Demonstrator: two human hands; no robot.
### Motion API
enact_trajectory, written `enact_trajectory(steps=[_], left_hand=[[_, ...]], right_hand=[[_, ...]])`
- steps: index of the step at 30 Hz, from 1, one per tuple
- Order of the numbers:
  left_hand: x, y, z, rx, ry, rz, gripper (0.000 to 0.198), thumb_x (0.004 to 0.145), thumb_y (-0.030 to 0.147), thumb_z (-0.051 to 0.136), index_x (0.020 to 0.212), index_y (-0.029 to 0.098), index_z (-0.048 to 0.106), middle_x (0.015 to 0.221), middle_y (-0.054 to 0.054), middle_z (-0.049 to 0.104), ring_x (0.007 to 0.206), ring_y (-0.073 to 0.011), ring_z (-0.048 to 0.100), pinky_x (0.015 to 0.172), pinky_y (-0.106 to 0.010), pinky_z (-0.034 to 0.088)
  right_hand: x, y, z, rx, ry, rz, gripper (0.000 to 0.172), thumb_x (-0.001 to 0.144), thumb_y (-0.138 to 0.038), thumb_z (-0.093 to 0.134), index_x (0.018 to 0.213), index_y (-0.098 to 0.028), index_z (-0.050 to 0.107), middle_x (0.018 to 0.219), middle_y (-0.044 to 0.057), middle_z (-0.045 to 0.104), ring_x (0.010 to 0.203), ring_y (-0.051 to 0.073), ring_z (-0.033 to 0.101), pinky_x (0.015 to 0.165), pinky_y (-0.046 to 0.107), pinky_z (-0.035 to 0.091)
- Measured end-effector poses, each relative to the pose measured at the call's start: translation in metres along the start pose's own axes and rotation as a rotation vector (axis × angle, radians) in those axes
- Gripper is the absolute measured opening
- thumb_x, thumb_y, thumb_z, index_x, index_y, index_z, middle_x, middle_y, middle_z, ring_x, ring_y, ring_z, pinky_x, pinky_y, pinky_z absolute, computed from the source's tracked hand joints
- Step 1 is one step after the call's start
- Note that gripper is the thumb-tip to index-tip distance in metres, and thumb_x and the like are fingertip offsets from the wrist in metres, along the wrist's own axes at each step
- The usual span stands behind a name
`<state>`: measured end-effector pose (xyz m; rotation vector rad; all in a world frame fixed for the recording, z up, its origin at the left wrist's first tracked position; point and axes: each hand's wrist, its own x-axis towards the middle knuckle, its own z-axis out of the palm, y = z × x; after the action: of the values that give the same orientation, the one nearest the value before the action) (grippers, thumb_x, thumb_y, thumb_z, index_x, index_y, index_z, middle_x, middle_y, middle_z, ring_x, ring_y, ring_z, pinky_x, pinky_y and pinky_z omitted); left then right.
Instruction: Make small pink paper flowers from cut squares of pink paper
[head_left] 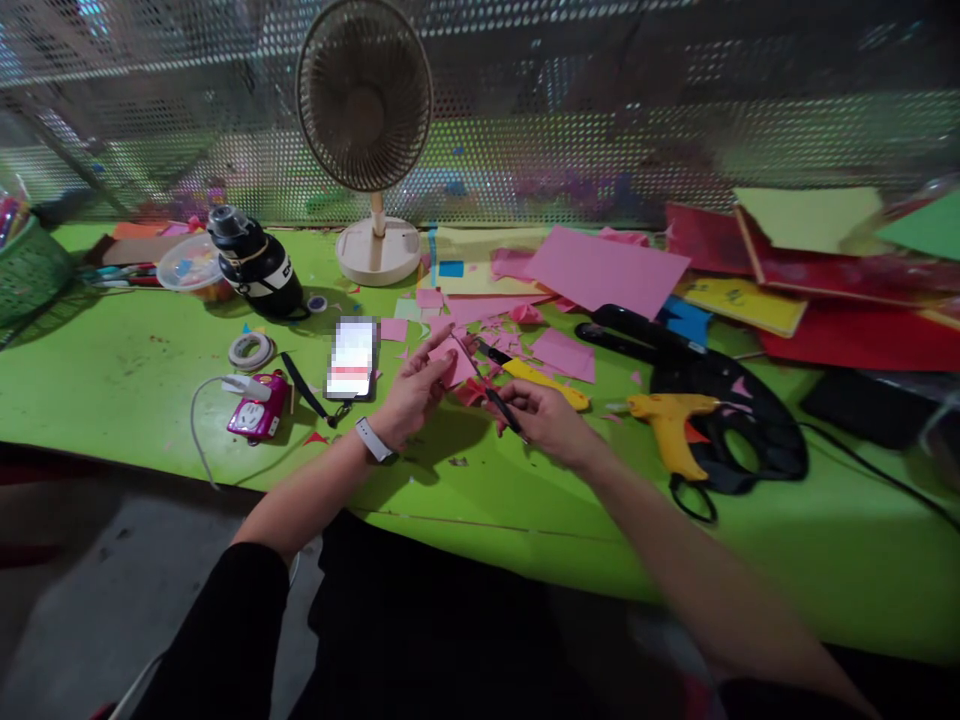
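Note:
My left hand [417,388], with a watch [374,441] on its wrist, pinches a small piece of pink paper [454,366]. Closed around the dark handles of a pair of scissors [504,411] is my right hand [551,420]. The blades point up and left, up against the pink paper; whether they are cutting into it I cannot tell. Just beyond my hands lies a yellow utility knife [545,384] with a black front end. Folded red-pink paper scraps [471,392] sit under the scissors, and small pink cuttings [501,333] are scattered behind.
A fan [377,255] stands at the back. To the left are a phone [351,358], tape roll [251,350], pink power adapter [257,408], black bottle [255,265] and green basket [34,262]. On the right lie a yellow glue gun [675,430], black tool [780,425] and paper sheets [607,268].

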<state>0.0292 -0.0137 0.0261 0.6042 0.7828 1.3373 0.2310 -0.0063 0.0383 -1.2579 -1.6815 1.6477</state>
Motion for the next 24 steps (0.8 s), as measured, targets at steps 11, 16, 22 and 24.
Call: enact_trajectory(steps=[11, 16, 22, 24], left_hand=[[0.000, -0.002, 0.002, 0.008, -0.059, 0.044, 0.037, 0.085, 0.022, 0.075, 0.122, 0.025, 0.071, 0.131, -0.004, 0.071, 0.109, -0.0158, 0.070, 0.081, -0.023, 0.060], [0.000, -0.001, 0.003, 0.001, -0.025, 0.024, 0.034, 0.089, 0.019, 0.071, 0.123, 0.024, 0.071, 0.126, -0.004, 0.074, 0.110, -0.0145, 0.071, 0.083, -0.022, 0.060], [0.005, 0.003, 0.002, 0.003, 0.067, -0.029, 0.042, 0.092, 0.014, 0.067, 0.131, 0.027, 0.067, 0.110, -0.001, 0.078, 0.102, -0.0141, 0.073, 0.087, -0.027, 0.061], [0.007, 0.005, 0.001, 0.004, 0.098, -0.037, 0.042, 0.094, 0.013, 0.064, 0.133, 0.028, 0.065, 0.112, -0.001, 0.078, 0.103, -0.0146, 0.073, 0.089, -0.029, 0.062]], right_hand=[[-0.001, -0.005, 0.001, -0.015, 0.000, 0.004, 0.056, 0.068, -0.071, 0.077, 0.079, -0.019, 0.058, 0.064, 0.000, 0.061, 0.050, 0.009, 0.046, 0.043, 0.024, 0.028], [0.003, 0.002, -0.001, -0.008, 0.013, -0.022, 0.056, 0.068, -0.071, 0.077, 0.080, -0.019, 0.060, 0.064, 0.000, 0.063, 0.049, 0.009, 0.046, 0.041, 0.023, 0.029], [0.007, 0.009, -0.007, 0.106, -0.033, -0.017, 0.051, 0.066, -0.064, 0.083, 0.080, -0.019, 0.063, 0.060, 0.000, 0.066, 0.042, 0.007, 0.043, 0.038, 0.021, 0.026], [0.006, 0.006, -0.015, 0.145, -0.067, -0.043, 0.047, 0.066, -0.061, 0.084, 0.078, -0.020, 0.063, 0.060, 0.000, 0.066, 0.041, 0.007, 0.043, 0.037, 0.022, 0.027]])
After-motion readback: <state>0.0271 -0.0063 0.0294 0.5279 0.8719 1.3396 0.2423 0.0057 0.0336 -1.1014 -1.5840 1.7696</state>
